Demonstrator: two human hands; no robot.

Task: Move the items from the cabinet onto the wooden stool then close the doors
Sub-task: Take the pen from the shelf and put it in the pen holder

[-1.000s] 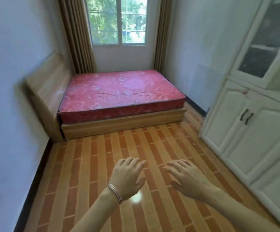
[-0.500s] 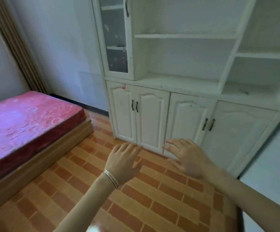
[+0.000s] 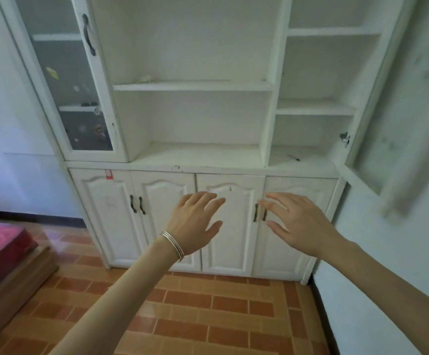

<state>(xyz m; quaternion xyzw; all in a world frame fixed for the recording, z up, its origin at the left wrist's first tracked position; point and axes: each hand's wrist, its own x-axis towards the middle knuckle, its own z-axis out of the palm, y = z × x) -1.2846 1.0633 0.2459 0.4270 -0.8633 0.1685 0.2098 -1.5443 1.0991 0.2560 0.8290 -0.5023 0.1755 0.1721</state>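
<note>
In front of the cabinet, both hands hover empty and apart, fingers relaxed and spread: the left hand before a closed lower door, the right hand near the paired handles at 1 o'clock. Open tiled floor runs to the cabinet base, bounded by the bed edge at 8 o'clock and the wall at 4 o'clock, with an upper glass door swung out at 2 o'clock and a small pale item on a shelf at 11 o'clock. Since half a second ago the view has squared onto the cabinet and the bed has receded to a corner.
</note>
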